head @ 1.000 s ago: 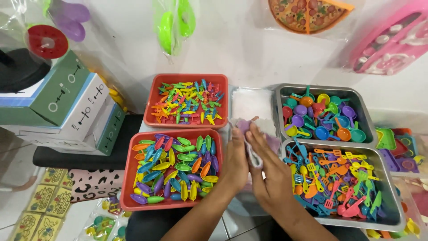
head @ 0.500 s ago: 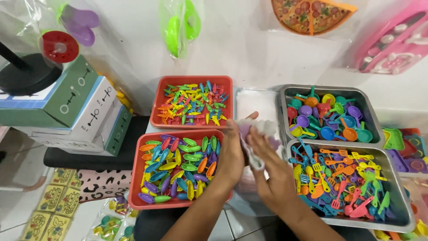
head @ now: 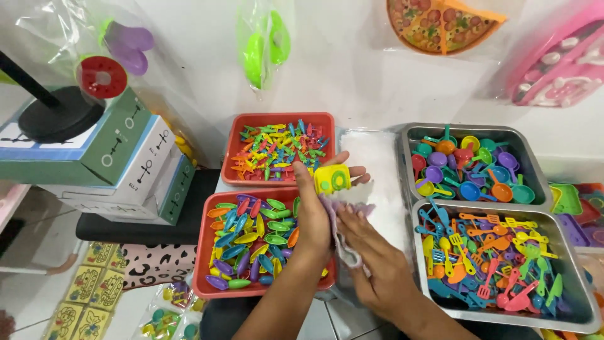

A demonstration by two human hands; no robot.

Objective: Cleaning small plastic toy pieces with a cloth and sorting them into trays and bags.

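White wall hung with bagged toys, left hand [head: 318,211] fingers pinching a small yellow toy block [head: 332,179], right hand [head: 371,258] fingers curled on a clear bag [head: 343,242], red tray [head: 217,289] just left of the fingers, metal tray [head: 579,315] to their right.

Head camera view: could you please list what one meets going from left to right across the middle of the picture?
Stacked cardboard boxes → red tray of small leaf-shaped pieces → left hand holding a yellow toy cup → right hand → metal tray of toy utensils.

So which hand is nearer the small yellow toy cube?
Left. The left hand holds the yellow toy cube at its fingertips; the right hand sits below it, on a thin plastic bag.
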